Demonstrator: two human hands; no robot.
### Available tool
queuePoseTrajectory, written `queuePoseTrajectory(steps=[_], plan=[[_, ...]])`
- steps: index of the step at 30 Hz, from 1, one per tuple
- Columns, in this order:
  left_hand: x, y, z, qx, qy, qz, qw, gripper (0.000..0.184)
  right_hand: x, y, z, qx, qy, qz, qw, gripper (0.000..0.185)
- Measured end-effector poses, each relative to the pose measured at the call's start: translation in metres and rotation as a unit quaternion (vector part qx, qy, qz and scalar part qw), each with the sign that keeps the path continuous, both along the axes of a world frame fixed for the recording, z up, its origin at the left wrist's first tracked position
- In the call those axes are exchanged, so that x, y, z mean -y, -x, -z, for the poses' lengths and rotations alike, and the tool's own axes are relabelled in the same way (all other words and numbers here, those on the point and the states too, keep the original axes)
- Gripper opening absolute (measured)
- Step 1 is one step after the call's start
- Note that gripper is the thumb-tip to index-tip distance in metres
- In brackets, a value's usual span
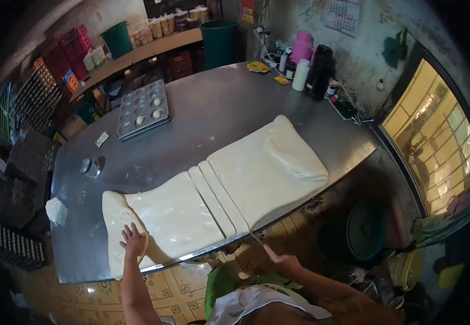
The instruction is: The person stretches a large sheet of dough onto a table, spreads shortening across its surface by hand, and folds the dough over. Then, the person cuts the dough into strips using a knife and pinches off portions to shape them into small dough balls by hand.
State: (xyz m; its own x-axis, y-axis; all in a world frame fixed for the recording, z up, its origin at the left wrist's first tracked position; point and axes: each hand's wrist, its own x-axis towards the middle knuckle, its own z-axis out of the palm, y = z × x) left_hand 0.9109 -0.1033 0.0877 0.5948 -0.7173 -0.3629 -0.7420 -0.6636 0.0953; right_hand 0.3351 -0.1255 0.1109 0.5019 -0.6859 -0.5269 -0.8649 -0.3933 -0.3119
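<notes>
A large slab of pale dough (164, 211) lies across the metal table, cut through near its middle. Narrow dough strips (219, 197) lie between the left piece and the bigger right piece (262, 168). My left hand (133, 239) rests flat with fingers spread on the folded left end of the dough. Just past the table's front edge, my right hand (282, 261) is closed around a knife. Its thin blade (257, 236) points toward the near end of the right-hand cut; the handle is mostly hidden in my fist.
A muffin tin (132, 116) with three white balls sits on the metal table (191, 108). Nearby are a glass jar (90, 167) and a flour pile (56, 210). Bottles and a black flask (319, 73) stand at the back right. A green bin (365, 230) is below, right.
</notes>
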Motion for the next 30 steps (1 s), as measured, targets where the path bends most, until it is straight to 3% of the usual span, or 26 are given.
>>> queuePoseTrajectory(steps=[4, 6, 8, 9, 11, 12, 14, 16, 20, 24, 27, 30], plan=[[-0.001, -0.007, 0.011, -0.002, -0.023, -0.029, 0.999, 0.078, -0.025, 0.059, 0.003, -0.005, -0.062, -0.012, 0.998, 0.070], [0.000, -0.002, 0.011, 0.000, -0.017, -0.028, 0.999, 0.078, 0.011, 0.059, 0.007, 0.110, 0.015, 0.146, 0.983, 0.067], [-0.006, 0.004, 0.006, 0.008, -0.007, -0.023, 1.000, 0.079, 0.073, 0.036, -0.009, 0.049, 0.179, 0.137, 0.973, 0.070], [-0.003, 0.004, 0.004, 0.011, 0.004, -0.022, 1.000, 0.079, 0.108, 0.014, -0.056, 0.048, 0.133, 0.163, 0.976, 0.073], [-0.004, 0.005, 0.008, 0.022, 0.010, -0.017, 1.000, 0.079, 0.176, -0.003, -0.026, 0.051, 0.366, 0.088, 0.925, 0.073], [-0.005, 0.004, 0.011, 0.035, 0.015, -0.005, 0.999, 0.080, 0.207, -0.027, -0.037, 0.064, 0.395, 0.057, 0.915, 0.064], [-0.009, 0.005, 0.018, 0.059, 0.024, 0.014, 0.998, 0.081, 0.245, -0.093, -0.058, 0.151, 0.371, 0.063, 0.914, 0.049], [-0.010, 0.010, 0.021, 0.081, 0.053, 0.030, 0.995, 0.084, 0.284, -0.163, -0.062, 0.269, 0.141, 0.083, 0.949, 0.039], [-0.015, 0.005, 0.026, 0.076, 0.063, 0.022, 0.995, 0.090, 0.343, -0.279, -0.014, 0.226, 0.157, 0.011, 0.961, 0.039], [-0.019, 0.006, 0.043, 0.154, 0.114, 0.074, 0.979, 0.089, 0.359, -0.299, 0.005, 0.016, 0.256, -0.052, 0.965, 0.041], [-0.022, 0.008, 0.038, 0.160, 0.121, 0.064, 0.978, 0.083, 0.349, -0.283, 0.010, 0.110, 0.274, -0.103, 0.950, 0.039], [-0.008, 0.019, 0.022, 0.175, 0.139, 0.052, 0.973, 0.078, 0.316, -0.248, 0.011, 0.247, 0.194, -0.121, 0.942, 0.027]])
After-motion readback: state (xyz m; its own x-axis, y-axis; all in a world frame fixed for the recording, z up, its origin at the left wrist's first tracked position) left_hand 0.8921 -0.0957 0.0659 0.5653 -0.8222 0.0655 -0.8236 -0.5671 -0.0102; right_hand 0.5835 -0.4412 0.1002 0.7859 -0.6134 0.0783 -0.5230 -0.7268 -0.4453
